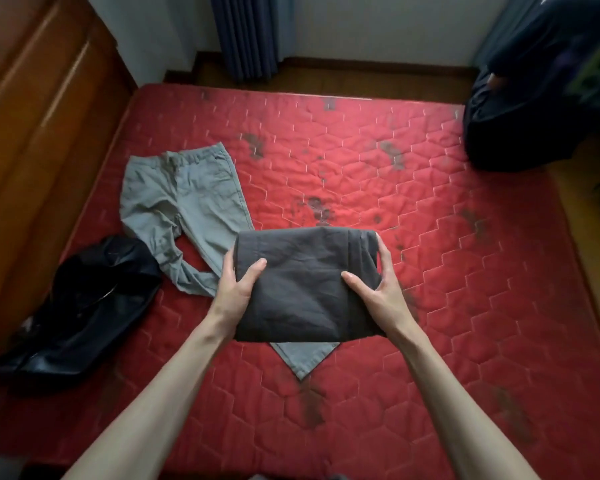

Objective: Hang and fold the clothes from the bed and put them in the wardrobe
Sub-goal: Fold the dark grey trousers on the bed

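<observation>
A person's left hand and right hand hold a folded dark grey garment above a red quilted bed, each grip closed on one side of the bundle, thumbs on top and fingers curled at the edges and beneath. The garment sits between the two grips, apparently lifted clear of the bed.

The fold looks finished, so the step in hand is likely the carry to the wardrobe, which stands well to the left of the left grip. Done well, both grips would stay under the bundle and keep it level, so the layers do not slide open.

Counted: one folded garment in hand; one pair of light grey trousers, lying unfolded beyond and below the grips; one black jacket, heaped to the left of the left grip.
</observation>
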Demonstrator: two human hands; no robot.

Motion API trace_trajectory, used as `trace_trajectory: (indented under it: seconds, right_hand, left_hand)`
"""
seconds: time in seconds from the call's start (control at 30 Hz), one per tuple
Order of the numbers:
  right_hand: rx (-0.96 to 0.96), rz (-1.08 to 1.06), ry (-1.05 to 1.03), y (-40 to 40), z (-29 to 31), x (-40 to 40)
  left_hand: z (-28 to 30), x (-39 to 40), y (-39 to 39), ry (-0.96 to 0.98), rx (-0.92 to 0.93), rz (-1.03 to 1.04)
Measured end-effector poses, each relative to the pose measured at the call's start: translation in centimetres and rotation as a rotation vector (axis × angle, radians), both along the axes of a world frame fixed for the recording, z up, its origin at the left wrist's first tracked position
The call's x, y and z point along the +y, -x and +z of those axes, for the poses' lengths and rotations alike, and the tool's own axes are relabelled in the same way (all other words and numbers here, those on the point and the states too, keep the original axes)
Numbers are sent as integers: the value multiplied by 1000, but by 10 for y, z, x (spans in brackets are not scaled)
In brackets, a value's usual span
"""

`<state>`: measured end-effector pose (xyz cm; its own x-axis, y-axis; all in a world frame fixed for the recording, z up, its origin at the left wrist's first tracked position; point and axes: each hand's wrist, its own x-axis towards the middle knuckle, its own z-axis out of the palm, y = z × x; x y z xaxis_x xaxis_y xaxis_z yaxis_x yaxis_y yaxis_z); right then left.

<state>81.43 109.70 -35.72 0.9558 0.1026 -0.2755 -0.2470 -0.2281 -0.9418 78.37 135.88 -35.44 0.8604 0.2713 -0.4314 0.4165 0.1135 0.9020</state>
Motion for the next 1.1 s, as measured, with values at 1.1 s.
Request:
trace_trajectory:
  seconds: [1.1]
  right_hand:
    - [-147, 1059, -295, 149, 228, 326]
  left_hand:
    - [234, 144, 376, -342, -179, 1015]
